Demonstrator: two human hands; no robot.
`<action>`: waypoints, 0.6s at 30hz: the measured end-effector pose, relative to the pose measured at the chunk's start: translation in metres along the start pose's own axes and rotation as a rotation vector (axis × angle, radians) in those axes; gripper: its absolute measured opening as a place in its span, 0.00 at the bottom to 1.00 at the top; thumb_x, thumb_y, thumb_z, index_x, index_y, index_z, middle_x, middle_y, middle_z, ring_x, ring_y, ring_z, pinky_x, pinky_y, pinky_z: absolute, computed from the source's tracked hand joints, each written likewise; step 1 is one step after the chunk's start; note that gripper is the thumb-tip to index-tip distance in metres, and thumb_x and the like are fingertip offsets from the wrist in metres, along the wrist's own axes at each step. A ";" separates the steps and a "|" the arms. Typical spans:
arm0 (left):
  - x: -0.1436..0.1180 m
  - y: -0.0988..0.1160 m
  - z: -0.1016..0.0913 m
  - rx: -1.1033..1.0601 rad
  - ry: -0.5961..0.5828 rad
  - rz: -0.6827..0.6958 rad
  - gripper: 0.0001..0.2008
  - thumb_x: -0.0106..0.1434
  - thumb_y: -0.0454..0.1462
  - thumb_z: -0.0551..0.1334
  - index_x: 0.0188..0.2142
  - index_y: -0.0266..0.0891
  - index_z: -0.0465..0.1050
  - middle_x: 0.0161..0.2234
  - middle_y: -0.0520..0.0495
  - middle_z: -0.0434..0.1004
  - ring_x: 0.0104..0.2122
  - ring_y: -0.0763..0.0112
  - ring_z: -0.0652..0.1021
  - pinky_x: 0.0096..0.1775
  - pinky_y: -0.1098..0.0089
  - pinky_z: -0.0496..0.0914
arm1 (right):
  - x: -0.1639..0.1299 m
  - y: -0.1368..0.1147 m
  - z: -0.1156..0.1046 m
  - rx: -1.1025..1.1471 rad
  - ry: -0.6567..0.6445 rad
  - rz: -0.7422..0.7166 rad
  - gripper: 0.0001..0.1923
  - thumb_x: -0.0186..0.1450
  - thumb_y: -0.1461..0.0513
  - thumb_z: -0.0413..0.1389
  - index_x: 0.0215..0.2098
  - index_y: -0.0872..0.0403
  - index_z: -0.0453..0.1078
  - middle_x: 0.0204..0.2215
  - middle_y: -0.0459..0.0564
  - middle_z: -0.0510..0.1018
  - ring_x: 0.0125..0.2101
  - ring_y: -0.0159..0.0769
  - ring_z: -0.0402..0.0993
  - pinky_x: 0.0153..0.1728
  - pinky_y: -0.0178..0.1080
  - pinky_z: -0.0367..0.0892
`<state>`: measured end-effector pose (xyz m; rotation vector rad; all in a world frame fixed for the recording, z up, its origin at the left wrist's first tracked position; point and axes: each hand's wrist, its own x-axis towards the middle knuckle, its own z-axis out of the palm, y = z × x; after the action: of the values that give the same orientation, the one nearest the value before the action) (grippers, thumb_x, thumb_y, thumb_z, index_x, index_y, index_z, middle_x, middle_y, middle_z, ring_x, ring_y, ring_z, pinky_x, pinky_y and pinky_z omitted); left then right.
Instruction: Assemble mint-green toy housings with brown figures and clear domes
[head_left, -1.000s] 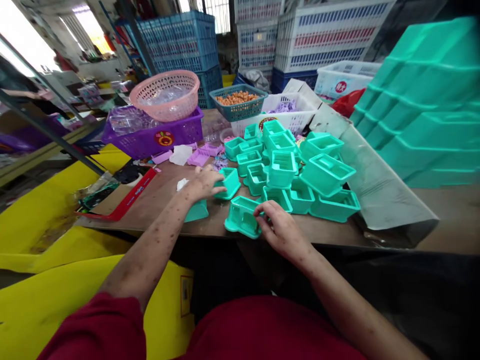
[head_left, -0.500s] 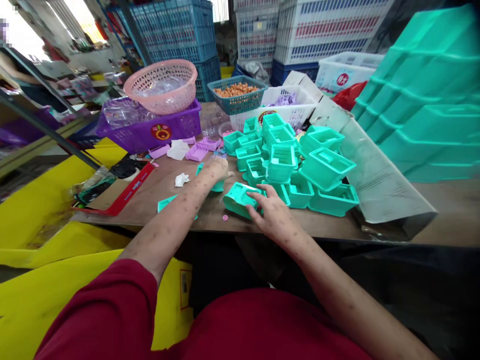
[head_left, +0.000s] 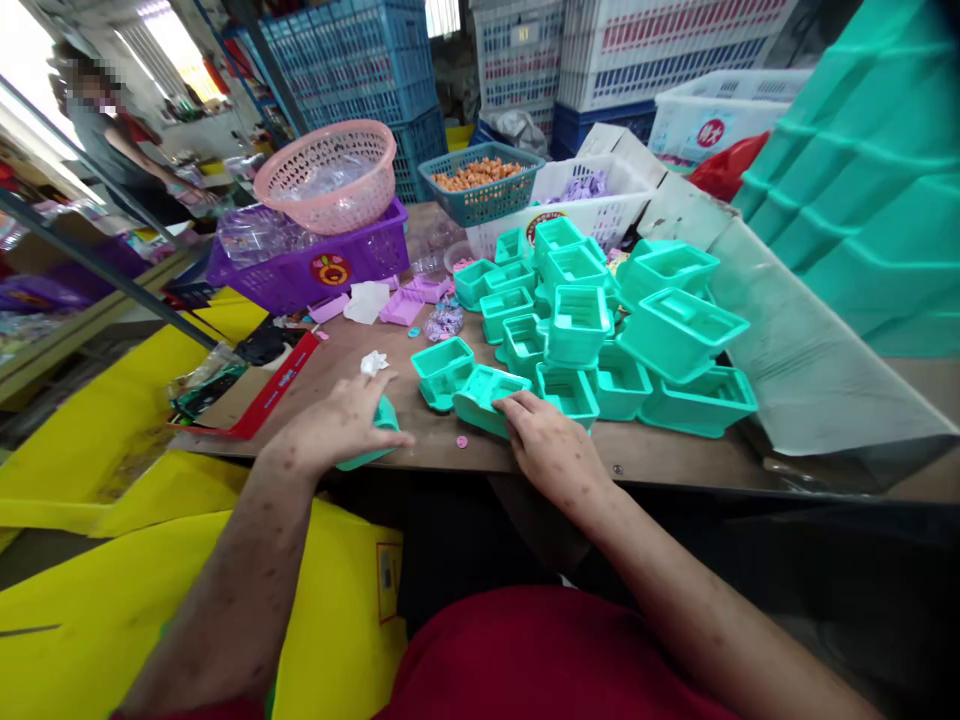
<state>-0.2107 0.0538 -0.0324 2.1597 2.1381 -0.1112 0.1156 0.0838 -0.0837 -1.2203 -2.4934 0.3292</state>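
Observation:
My right hand holds a mint-green moulded plastic part by its right side, near the table's front edge. My left hand is over another green plastic part, its thumb stretched out to the right and its fingers apart. The hand hides much of that part, and I cannot make out firm contact. Between and just beyond my hands stands a green box-shaped part. To the right rises a heap of similar green box-shaped parts. A small pink disc lies between my hands.
Behind are a purple crate, a pink basket, a basket of orange pieces and a white crate. At left sits a red box; at right, stacked green bins. A person stands far left.
My left hand has come back from the small pieces towards the near left and over a green part. My right hand has closed its fingers on its green part. The view has shifted slightly.

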 end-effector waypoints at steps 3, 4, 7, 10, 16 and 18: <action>-0.020 -0.010 0.022 0.058 -0.017 -0.004 0.46 0.62 0.50 0.71 0.75 0.42 0.60 0.72 0.29 0.65 0.65 0.31 0.71 0.63 0.41 0.70 | 0.002 0.000 0.005 -0.020 0.019 0.002 0.21 0.79 0.67 0.51 0.66 0.50 0.72 0.60 0.56 0.82 0.52 0.51 0.82 0.36 0.44 0.77; -0.021 -0.011 0.026 0.072 -0.002 0.010 0.43 0.64 0.46 0.70 0.75 0.42 0.59 0.72 0.30 0.65 0.66 0.33 0.70 0.64 0.42 0.70 | 0.001 0.000 0.008 -0.021 0.031 0.000 0.21 0.79 0.67 0.51 0.66 0.50 0.72 0.60 0.55 0.82 0.52 0.51 0.82 0.36 0.45 0.78; -0.019 -0.008 0.024 0.066 0.029 0.008 0.43 0.66 0.44 0.69 0.76 0.43 0.56 0.72 0.30 0.65 0.68 0.36 0.69 0.66 0.42 0.68 | -0.006 0.003 0.014 -0.010 0.098 -0.030 0.22 0.78 0.68 0.51 0.66 0.48 0.73 0.61 0.53 0.83 0.52 0.51 0.81 0.42 0.48 0.81; -0.014 0.007 0.010 0.017 0.117 0.005 0.44 0.70 0.53 0.67 0.77 0.45 0.53 0.74 0.31 0.62 0.71 0.34 0.65 0.67 0.38 0.66 | -0.017 0.006 0.020 0.021 0.167 -0.058 0.26 0.76 0.71 0.50 0.67 0.46 0.73 0.62 0.50 0.83 0.53 0.51 0.80 0.49 0.53 0.82; 0.036 0.043 0.008 -0.002 0.083 0.113 0.33 0.73 0.48 0.67 0.72 0.44 0.65 0.65 0.34 0.75 0.68 0.40 0.68 0.69 0.36 0.61 | -0.027 0.004 0.022 0.005 0.186 0.008 0.25 0.78 0.68 0.51 0.68 0.47 0.73 0.63 0.51 0.83 0.55 0.54 0.82 0.42 0.51 0.84; 0.055 0.045 0.012 0.032 0.061 0.081 0.24 0.72 0.43 0.66 0.65 0.42 0.73 0.60 0.33 0.79 0.66 0.39 0.69 0.67 0.35 0.63 | -0.029 0.001 0.019 0.031 0.189 0.030 0.25 0.78 0.67 0.51 0.70 0.46 0.72 0.66 0.51 0.80 0.57 0.53 0.82 0.44 0.51 0.85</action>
<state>-0.1648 0.1068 -0.0501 2.2933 2.0900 -0.0747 0.1254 0.0609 -0.1070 -1.2180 -2.3037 0.2464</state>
